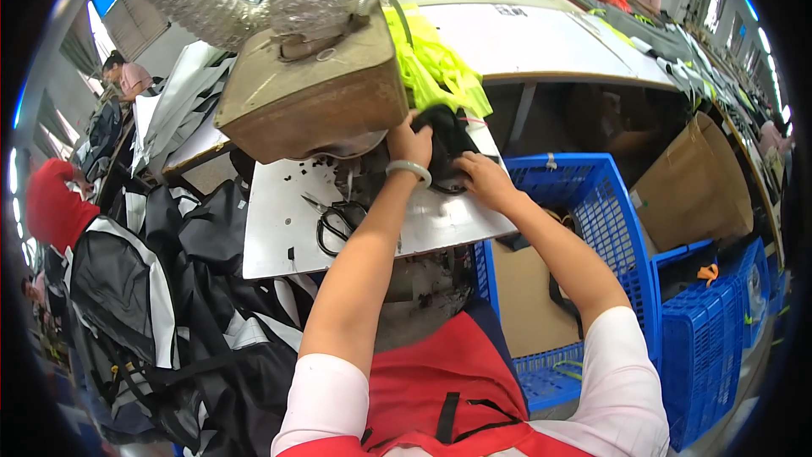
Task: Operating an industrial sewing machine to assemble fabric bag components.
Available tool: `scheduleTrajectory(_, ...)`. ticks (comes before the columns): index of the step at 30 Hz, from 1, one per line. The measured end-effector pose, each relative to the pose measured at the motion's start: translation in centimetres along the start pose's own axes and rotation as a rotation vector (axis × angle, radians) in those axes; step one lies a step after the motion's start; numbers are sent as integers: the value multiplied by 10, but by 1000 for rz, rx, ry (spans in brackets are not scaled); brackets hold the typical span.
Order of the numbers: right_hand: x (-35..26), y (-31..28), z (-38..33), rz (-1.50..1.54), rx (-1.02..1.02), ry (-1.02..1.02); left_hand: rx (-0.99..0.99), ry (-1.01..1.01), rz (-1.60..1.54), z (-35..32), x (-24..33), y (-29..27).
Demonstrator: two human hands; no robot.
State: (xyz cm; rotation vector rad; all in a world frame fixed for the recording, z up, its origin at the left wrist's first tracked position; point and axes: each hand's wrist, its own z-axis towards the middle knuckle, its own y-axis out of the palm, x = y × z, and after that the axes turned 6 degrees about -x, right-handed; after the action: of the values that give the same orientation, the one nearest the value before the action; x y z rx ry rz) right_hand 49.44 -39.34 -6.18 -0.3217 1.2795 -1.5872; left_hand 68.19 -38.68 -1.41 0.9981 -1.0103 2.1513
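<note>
Evidently, I work toward the far right of the white surface (457,222), where a black fabric piece (446,145) lies bunched by the right edge, beside the brown metal housing (313,93). My left fingers (420,137), at the piece's left side, are partly hidden; I cannot tell how far they open or whether they grip. My right fingers (471,167) curl against its right side; whether they pinch or press, I cannot tell. For control, I judge it best to smooth the bunching, guide evenly from both sides and keep fingertips clear beneath the housing. Scissors (338,222) lie nearer the near edge, best left apart from the fabric.
</note>
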Motion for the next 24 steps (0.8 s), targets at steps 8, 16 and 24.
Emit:
scheduleTrajectory(8, 8, 1, 8, -218, -243, 353, 9, 115, -53, -6, 34, 13)
scheduleTrajectory(16, 16, -6, 25, -412, -365, 206, 40, 113, -24, -21, 15, 25)
scheduleTrajectory(24, -13, -48, -46, -129, -279, 542, 17, 129, -71, -34, 20, 13)
